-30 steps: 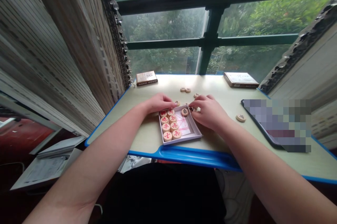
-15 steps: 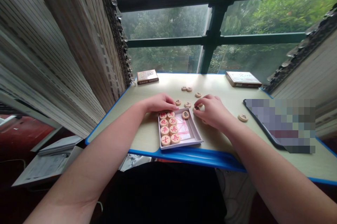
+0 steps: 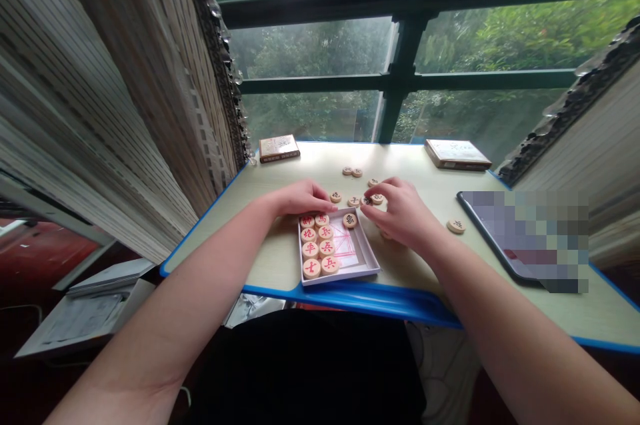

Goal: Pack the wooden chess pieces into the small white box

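A shallow white box (image 3: 375, 264) sits near the front edge of the table. Two columns of red-lettered Chinese chess pieces (image 3: 310, 250) fill its left side, and a black-lettered piece (image 3: 350, 220) lies at its far right part. My left hand (image 3: 303, 197) grips the far left rim of the box, thumb along the edge. Just past the far right corner, my right hand (image 3: 395, 208) pinches a black-lettered Chinese chess piece (image 3: 367, 200) between thumb and forefinger. Loose pieces (image 3: 335, 197) lie around it on the table; one under my right palm is mostly hidden.
A phone (image 3: 520, 238) with a blurred screen lies at the right, a single piece (image 3: 455, 226) beside it. Two flat boxes stand at the back, one left (image 3: 279, 148) and one right (image 3: 457, 154). Curtains (image 3: 125, 78) hang by the window.
My right thumb and forefinger have closed on the black-lettered piece and shifted it slightly away from me and left. My left hand stays on the box rim. The view has shifted a little.
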`<state>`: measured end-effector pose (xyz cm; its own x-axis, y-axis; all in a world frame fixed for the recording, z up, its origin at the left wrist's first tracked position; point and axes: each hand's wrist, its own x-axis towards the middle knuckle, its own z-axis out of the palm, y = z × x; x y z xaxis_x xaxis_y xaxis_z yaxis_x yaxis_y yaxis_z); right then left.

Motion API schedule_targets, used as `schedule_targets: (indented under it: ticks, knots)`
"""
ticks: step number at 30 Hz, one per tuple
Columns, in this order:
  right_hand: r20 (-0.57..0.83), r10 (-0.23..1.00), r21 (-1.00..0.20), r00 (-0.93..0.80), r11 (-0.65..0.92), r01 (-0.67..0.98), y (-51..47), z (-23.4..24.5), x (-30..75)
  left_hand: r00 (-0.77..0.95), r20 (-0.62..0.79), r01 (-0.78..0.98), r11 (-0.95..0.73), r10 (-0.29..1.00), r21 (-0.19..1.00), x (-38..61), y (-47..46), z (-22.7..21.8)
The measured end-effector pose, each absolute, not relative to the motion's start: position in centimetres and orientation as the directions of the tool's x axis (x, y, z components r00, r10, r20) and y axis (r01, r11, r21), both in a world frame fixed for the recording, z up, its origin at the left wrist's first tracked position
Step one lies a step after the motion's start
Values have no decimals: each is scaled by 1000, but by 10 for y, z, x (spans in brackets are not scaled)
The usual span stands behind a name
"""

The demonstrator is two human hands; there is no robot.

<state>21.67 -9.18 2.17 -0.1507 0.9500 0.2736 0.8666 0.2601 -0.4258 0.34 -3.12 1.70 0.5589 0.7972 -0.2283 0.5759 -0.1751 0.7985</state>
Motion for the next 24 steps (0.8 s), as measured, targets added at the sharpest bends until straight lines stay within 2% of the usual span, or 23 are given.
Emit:
schedule_targets:
  ticks: [3,7,13,24]
  knots:
    - [378,877,-464,-297,457,759,-98,25,213,568,-208,570,-198,796,798,3,-32,17]
    - [412,801,-396,-434,586,706,-100,21,208,577,-190,572,-227,794,788,2,-32,17]
    - [316,796,-305,-516,600,739,-97,15,204,581,-176,579,-252,794,776,3,-33,18]
    - [309,809,-294,-500,581,759,-99,17,205,567,-186,574,-223,802,788,4,-35,19]
